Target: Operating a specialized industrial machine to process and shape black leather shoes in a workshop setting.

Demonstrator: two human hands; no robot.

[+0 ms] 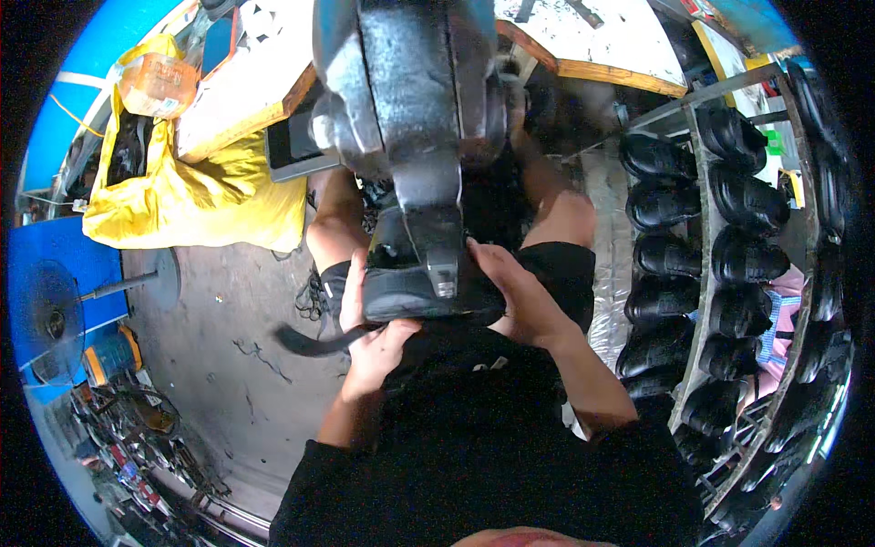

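Observation:
A black shoe [392, 301] sits under the narrow end of a worn, grey-black sewing machine head [410, 82], which hides part of the shoe. My left hand [372, 342] is closed on the shoe's left side, with the thumb along its near edge. On the opposite side, my right hand [515, 292] grips the shoe, its fingers partly hidden behind it. A loose black strip [310, 342] sticks out leftward past my left hand. Where the machine meets the shoe is too dark to make out.
At right stands a metal rack [697, 228] lined with several black shoes [663, 205]. White worktops [629, 41] with wooden edges flank the machine. To the left are a yellow sack [228, 196], a fan [55, 319] and scattered tools [150, 419] near the floor's edge.

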